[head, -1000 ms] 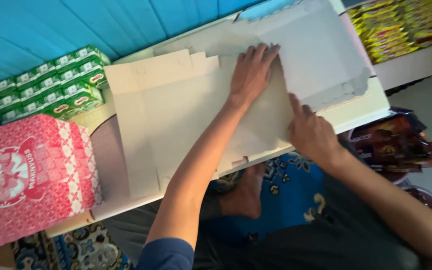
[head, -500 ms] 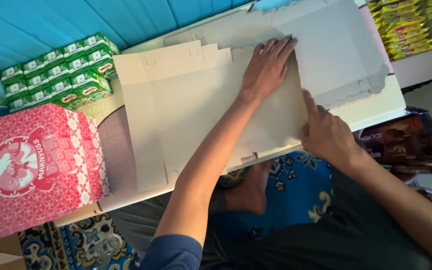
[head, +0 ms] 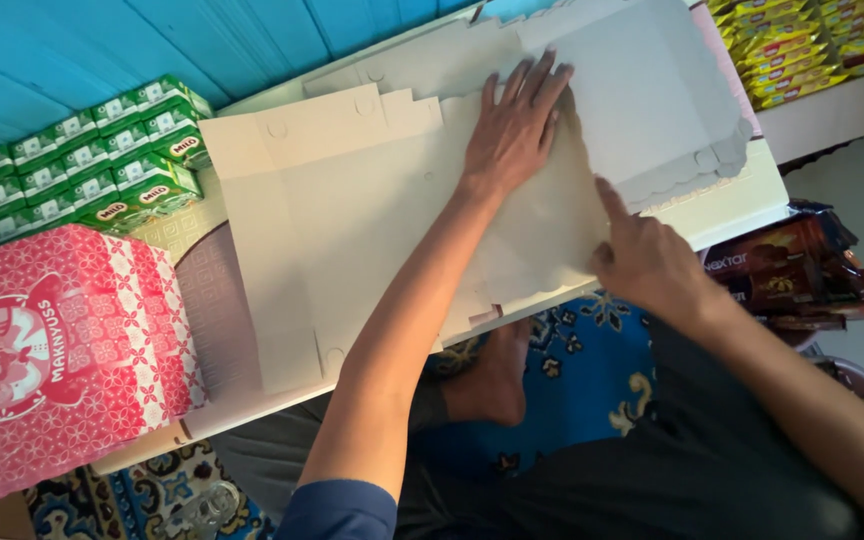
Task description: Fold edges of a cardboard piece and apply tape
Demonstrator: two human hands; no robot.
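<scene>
A flat unfolded cardboard box blank (head: 352, 230) lies on the white table (head: 742, 200) under both hands, its long axis running left to right, flaps toward the far edge. It looks light, thin and bendy, best held at an edge or crease. The left hand (head: 517, 130) presses spread flat; the right hand (head: 647, 262) pushes with its forefinger out.

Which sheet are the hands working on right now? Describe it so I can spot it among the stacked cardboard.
Start at the low white table in front of the blue wall. On it lies a stack of flat, unfolded cardboard box blanks; the top blank is the beige one under the left hand, with the right hand pressing its near edge. Unlike the greyer blank behind it, it has stepped tabs along its far edge.
</scene>
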